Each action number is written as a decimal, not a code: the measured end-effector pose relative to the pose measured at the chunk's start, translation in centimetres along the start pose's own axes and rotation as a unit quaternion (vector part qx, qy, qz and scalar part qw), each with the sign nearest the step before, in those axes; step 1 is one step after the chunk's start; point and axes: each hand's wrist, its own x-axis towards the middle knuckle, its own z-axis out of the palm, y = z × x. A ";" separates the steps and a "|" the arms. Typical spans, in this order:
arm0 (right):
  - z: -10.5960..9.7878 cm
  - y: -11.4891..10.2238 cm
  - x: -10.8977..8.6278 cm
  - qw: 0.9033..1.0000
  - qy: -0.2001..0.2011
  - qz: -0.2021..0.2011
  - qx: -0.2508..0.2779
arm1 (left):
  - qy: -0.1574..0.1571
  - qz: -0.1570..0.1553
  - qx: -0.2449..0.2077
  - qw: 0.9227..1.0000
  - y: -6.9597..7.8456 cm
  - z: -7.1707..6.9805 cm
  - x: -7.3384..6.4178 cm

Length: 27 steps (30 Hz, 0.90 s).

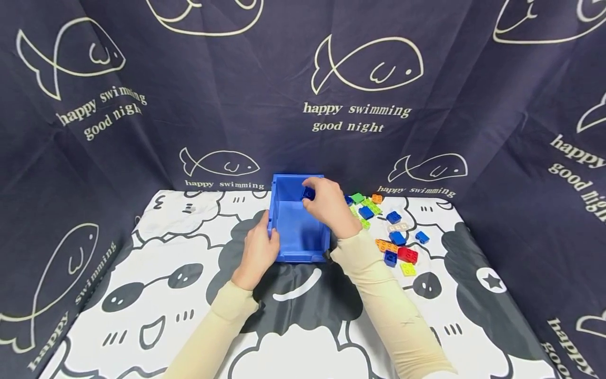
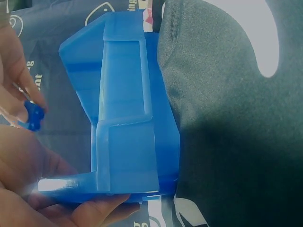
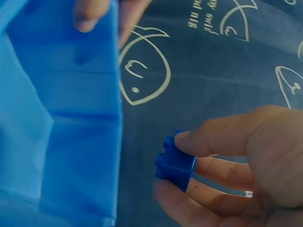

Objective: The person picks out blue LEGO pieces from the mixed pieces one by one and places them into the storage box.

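Note:
A blue plastic bin (image 1: pixel 299 226) stands at the back middle of the table, its inside facing up. My left hand (image 1: pixel 258 247) grips the bin's left wall, with the thumb inside and the fingers outside; the left wrist view shows fingers under the bin's edge (image 2: pixel 128 156). Above the bin's right side, my right hand (image 1: pixel 327 204) pinches a dark blue toy brick (image 1: pixel 308 193) between thumb and fingers. In the right wrist view the studs of this blue brick (image 3: pixel 176 163) point toward the bin's wall (image 3: pixel 85 156), apart from it.
Right of the bin lie several loose toy bricks, among them a red brick (image 1: pixel 407 255), a yellow brick (image 1: pixel 407 269), an orange brick (image 1: pixel 386 246) and a green brick (image 1: pixel 357 198). A dark curtain (image 1: pixel 293 137) hangs behind the table. A cartoon-printed cloth (image 1: pixel 189 273) covers the tabletop.

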 end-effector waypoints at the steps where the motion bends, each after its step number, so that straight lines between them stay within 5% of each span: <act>1: 0.4 0.0 0.0 1.000 -0.004 -0.001 0.001 | -0.001 0.000 0.000 1.000 0.0 0.0 0.0; 14: 5.2 0.5 -0.4 0.998 -0.051 0.021 -0.022 | 0.000 0.007 0.008 1.000 -0.3 0.2 -0.1; 27: 6.6 0.7 -0.4 0.996 -0.060 0.049 -0.037 | -0.002 0.006 0.008 1.000 -0.2 0.3 -0.1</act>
